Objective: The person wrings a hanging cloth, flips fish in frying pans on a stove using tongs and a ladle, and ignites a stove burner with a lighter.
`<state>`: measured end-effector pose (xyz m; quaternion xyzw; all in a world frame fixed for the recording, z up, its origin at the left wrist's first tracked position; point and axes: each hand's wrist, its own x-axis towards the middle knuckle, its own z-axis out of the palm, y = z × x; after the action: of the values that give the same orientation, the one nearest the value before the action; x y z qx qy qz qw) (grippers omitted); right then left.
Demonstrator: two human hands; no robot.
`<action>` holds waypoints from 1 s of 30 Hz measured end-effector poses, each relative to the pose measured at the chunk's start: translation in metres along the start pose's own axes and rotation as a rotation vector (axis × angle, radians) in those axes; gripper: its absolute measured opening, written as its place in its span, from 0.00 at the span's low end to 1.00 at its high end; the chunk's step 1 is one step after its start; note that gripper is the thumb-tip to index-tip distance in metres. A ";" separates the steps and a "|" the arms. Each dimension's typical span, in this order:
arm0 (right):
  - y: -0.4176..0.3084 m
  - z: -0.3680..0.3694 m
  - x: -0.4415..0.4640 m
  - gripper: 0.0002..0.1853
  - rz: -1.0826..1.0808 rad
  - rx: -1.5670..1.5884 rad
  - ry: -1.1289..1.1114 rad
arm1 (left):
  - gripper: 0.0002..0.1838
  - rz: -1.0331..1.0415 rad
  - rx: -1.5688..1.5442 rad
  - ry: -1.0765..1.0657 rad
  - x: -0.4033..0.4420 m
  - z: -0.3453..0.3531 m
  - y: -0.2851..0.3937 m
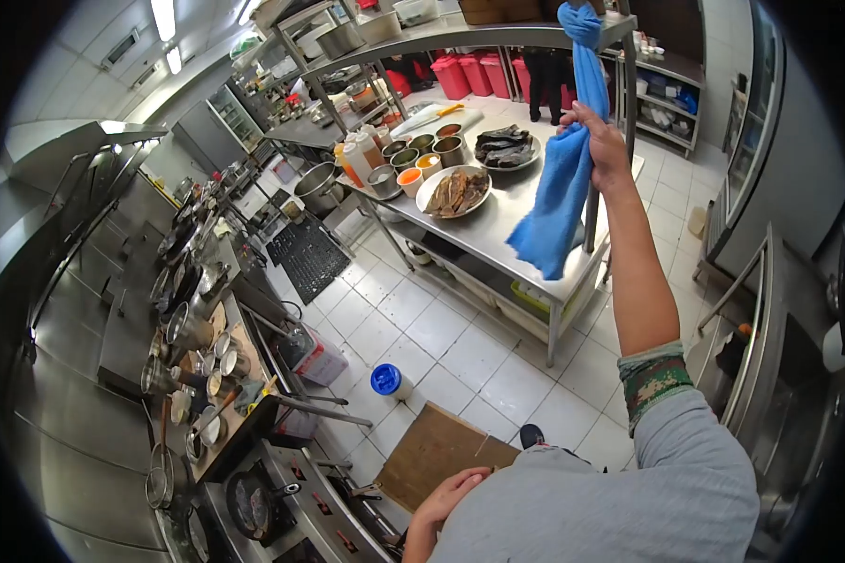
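Observation:
My right hand is raised and closed around a blue cloth. The cloth is knotted near its top at the shelf post, and its lower end hangs beside the steel table. Down by my grey shirt, my left hand rests against my waist; its fingers lie loosely extended, partly hidden by the shirt, and I see nothing in them. On the table are a plate of browned fish and a plate of dark fish.
Sauce containers and squeeze bottles stand on the table. To the left, a stove holds a pan with fish. A blue-lidded tub and cardboard lie on the tiled floor. Another person stands behind.

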<state>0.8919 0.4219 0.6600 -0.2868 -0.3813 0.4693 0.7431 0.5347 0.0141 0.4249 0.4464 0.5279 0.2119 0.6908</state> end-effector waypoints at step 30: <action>0.004 -0.067 -0.181 0.18 0.223 -0.149 -0.024 | 0.25 0.400 0.507 -0.603 -0.075 0.149 0.102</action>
<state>0.8973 0.2534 0.5666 -0.3762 -0.3895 0.5229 0.6583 0.6631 -0.0496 0.5580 0.7370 0.2412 0.0652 0.6280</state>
